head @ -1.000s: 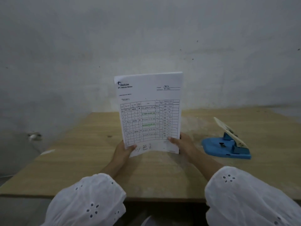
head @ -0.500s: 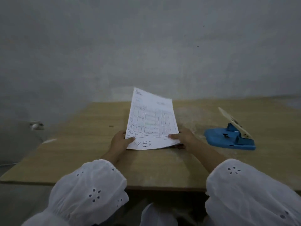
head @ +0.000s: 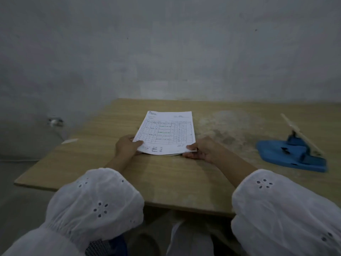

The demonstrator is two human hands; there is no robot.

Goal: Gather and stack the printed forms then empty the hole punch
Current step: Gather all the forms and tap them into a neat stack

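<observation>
1. The printed forms (head: 166,133) lie stacked mid-desk (head: 184,182), and the left hand (head: 126,147) and right hand (head: 203,150) each pinch a near corner.
2. Gathering looks done.
3. The blue hole punch (head: 293,156) sits well apart at right, untouched, so emptying remains.

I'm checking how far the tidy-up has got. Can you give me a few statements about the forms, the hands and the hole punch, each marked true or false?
1. The stack of white printed forms lies face up on the light wooden table. True.
2. The left hand and the right hand each hold a near corner of the stack. True.
3. The blue plastic hole punch sits on top of the forms. False: it stands on the table to their right, apart from them, and neither hand touches it.
4. The punch's pale lever is pressed down flat. False: it is raised at a slant.
</observation>
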